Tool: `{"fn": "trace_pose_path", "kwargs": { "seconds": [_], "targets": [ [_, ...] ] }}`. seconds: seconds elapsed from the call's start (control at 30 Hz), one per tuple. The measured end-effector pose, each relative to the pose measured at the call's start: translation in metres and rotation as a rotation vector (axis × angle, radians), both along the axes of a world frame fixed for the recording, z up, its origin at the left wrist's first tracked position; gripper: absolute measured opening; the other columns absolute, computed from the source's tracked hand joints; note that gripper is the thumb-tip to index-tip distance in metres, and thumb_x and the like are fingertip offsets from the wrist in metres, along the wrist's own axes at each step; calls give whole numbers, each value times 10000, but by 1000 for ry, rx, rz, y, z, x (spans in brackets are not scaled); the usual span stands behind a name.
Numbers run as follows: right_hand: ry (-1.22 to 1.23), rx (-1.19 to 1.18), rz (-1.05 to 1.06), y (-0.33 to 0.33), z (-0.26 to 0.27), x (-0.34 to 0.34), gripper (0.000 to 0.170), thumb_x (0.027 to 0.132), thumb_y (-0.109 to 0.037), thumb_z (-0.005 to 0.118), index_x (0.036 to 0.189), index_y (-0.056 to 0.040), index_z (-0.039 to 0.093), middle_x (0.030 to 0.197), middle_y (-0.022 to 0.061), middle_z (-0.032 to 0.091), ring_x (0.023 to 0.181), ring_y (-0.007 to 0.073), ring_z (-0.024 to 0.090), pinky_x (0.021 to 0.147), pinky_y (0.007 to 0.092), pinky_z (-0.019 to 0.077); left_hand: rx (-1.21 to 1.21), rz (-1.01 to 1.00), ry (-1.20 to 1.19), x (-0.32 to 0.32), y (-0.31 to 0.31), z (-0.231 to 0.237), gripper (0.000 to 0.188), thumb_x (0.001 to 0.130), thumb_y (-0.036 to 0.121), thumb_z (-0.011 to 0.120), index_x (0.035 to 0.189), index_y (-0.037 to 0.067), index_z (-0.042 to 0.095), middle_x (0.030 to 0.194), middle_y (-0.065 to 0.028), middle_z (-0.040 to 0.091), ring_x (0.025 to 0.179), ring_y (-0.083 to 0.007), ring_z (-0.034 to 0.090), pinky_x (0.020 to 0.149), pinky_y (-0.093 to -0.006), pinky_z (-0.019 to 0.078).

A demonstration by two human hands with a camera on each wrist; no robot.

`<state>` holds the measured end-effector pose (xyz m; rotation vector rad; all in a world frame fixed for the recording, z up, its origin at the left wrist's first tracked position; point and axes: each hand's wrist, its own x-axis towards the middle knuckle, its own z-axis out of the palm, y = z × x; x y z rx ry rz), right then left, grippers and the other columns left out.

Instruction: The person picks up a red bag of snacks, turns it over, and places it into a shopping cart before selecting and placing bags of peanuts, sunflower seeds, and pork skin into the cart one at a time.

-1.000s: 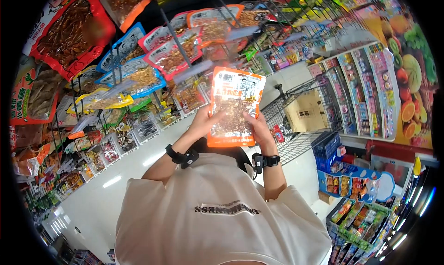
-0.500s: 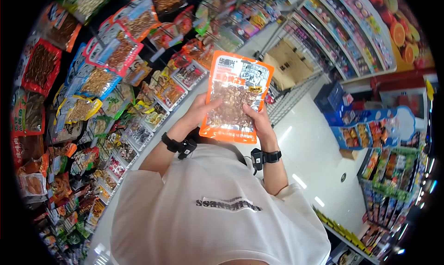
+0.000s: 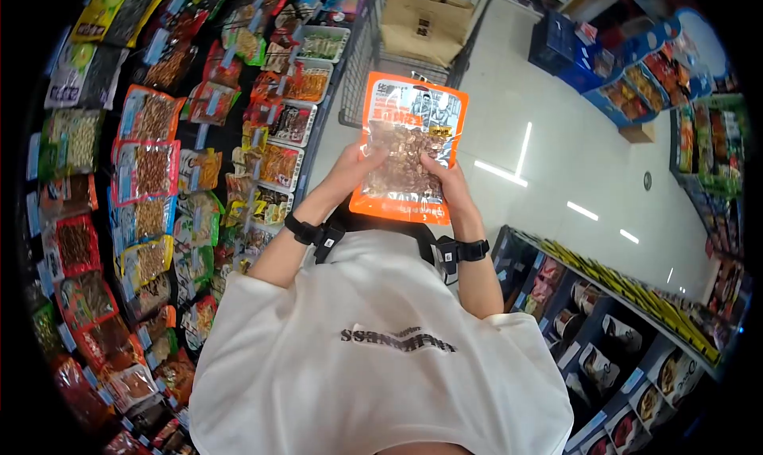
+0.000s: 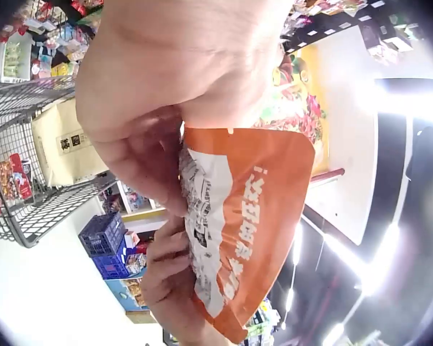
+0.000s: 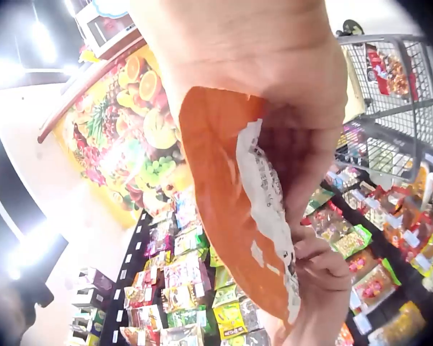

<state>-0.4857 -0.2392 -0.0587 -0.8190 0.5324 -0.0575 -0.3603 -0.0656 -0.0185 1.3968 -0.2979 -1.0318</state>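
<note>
Fingers (image 4: 168, 268) behind packet (image 3: 407, 157), thumbs (image 3: 436, 168) atop

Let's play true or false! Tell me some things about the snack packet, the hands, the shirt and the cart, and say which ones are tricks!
1. The left hand and the right hand both hold the snack packet. True.

2. The snack packet has a blue border. False: its border is orange.

3. A tan bag is in the cart. True.

4. The tan bag is the only thing in the cart. False: a red packet is in there too.

5. The shirt is white with dark letters. True.

6. The snack packet lies on the floor. False: it is held up in both hands.
</note>
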Motion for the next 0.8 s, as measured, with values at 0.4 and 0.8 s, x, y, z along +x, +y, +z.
{"fn": "trace_pose_path", "kwargs": {
  "seconds": [0.4, 0.8],
  "targets": [
    [259, -39, 74, -41, -71, 25, 339, 927, -127, 575, 1233, 15, 537, 1133, 75, 631, 995, 167, 619, 848, 310, 506, 84, -282, 10, 69, -42, -102, 409, 901, 60, 584, 1295, 5, 490, 1129, -52, 620, 1035, -116, 575, 896, -280, 476],
    [445, -445, 300, -78, -223, 115, 254, 899, -46, 539, 1142, 4, 593, 1006, 64, 659, 877, 148, 618, 758, 279, 498, 489, -261, -191, 175, -81, -241, 419, 850, 214, 592, 1229, 39, 558, 1090, -186, 649, 982, -268, 632, 839, -351, 488]
  ]
}}
